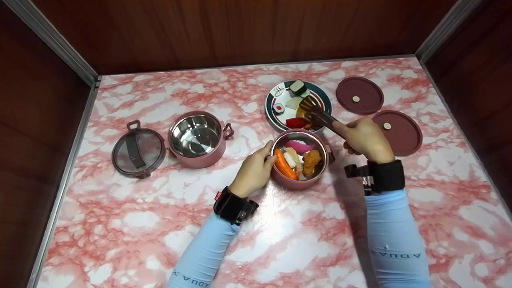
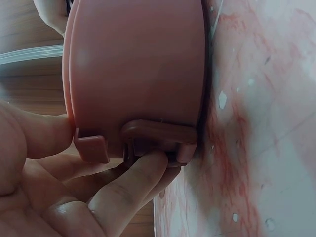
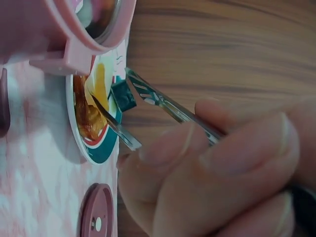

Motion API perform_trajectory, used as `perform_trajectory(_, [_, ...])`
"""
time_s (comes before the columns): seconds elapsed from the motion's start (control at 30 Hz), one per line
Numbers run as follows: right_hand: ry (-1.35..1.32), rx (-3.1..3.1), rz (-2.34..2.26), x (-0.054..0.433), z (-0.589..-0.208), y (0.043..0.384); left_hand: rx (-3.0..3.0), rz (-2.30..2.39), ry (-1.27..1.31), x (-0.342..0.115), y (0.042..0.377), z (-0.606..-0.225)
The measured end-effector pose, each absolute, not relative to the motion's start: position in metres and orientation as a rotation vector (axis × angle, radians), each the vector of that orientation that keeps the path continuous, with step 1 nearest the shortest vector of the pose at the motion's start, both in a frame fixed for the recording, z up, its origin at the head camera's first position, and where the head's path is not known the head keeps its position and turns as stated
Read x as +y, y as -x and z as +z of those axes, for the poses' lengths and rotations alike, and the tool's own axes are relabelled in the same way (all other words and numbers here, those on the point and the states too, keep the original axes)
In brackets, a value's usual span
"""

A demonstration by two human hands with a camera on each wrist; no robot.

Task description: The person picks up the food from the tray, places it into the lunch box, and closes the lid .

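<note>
My left hand (image 1: 254,172) holds a pink pot (image 1: 296,185) at its left side, thumb at the rim and a finger at the brown handle (image 2: 160,131). Inside lie an orange sausage-shaped food piece (image 1: 284,165), a fried brown piece (image 1: 311,161), a magenta piece (image 1: 299,146) and pale pieces. In my right hand (image 1: 364,138) are brown-looking metal food tongs (image 1: 320,117), their tips spread apart over a plate (image 1: 273,114). On that plate are a dark-wrapped block (image 1: 298,87), a small sushi roll (image 1: 278,108), a red piece (image 1: 297,123) and a yellow piece (image 3: 100,81).
Left of the hands stands a second pink pot (image 1: 200,161) with a bare steel inside. Beside it lies a clear-topped lid (image 1: 150,150) with a grey strap. Two maroon round lids (image 1: 364,90) lie at the right. Wood-look panels (image 1: 240,32) border the marbled table.
</note>
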State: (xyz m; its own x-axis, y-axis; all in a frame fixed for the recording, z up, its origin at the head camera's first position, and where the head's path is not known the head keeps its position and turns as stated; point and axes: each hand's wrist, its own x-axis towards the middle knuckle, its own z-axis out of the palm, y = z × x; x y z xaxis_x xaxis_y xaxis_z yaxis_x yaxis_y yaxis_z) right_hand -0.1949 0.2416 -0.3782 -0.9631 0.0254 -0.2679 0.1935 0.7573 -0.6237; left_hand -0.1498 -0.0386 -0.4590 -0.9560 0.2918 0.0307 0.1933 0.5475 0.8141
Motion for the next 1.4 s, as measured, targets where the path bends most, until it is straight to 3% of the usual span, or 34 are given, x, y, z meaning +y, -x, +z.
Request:
perform_trajectory(0.23, [-0.271,2.688,-1.199,0.242,-0.386,0.19,2.657,1.383,-0.411,-0.038,0.149,-0.458])
perform_trajectory(0.37, [-0.187,2.845,-1.07,0.244,-0.384,0.192,2.659,1.384,-0.412,-0.038,0.149,-0.458])
perform_trajectory(0.7, [0.79,3.412,-0.099,0.258,-0.367,0.214,2.662,1.381,-0.421,-0.039,0.15,-0.459])
perform_trajectory(0.83, [0.984,3.469,0.02,0.257,-0.365,0.218,2.683,1.369,-0.449,-0.04,0.15,-0.46])
perform_trajectory(1.4, [1.077,3.495,0.249,0.242,-0.388,0.213,2.654,1.379,-0.417,-0.04,0.151,-0.461])
